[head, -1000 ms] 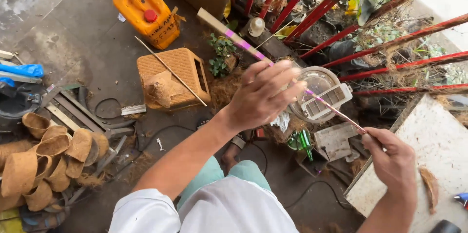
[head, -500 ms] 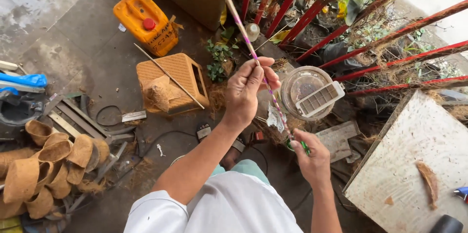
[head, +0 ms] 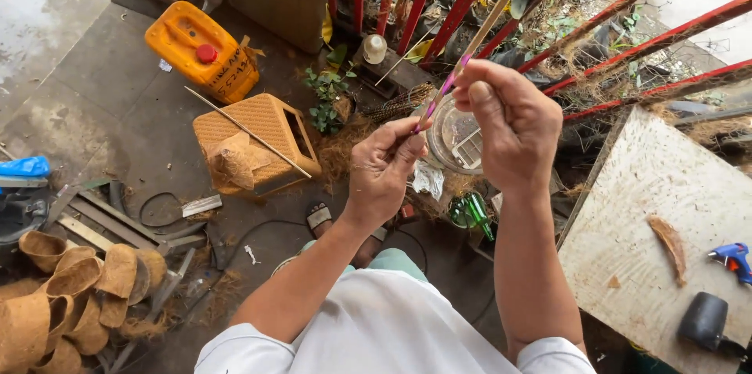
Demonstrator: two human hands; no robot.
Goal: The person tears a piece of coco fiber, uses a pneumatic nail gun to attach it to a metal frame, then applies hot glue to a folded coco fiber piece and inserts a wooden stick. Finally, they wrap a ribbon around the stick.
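Observation:
A thin bamboo stick (head: 475,41) with a purple and pink painted stretch slants up to the right in front of me. My left hand (head: 381,173) pinches its lower end between thumb and fingers. My right hand (head: 509,122) grips the stick higher up, fingers curled round the coloured part. Behind the hands sits a clear round plastic container (head: 454,139) on the ground. My foot in a sandal (head: 319,217) shows below the left hand.
An orange jerry can (head: 200,49) and a woven stool (head: 254,139) with a second stick lie at left. Coconut-husk pots (head: 70,296) pile at lower left. A board (head: 658,217) at right carries a blue glue gun (head: 728,258). Red railings (head: 627,6) stand behind.
My right hand rose from low at the right to grip the stick's upper part. The stick swung from leaning up-left to leaning up-right, and both hands came close together.

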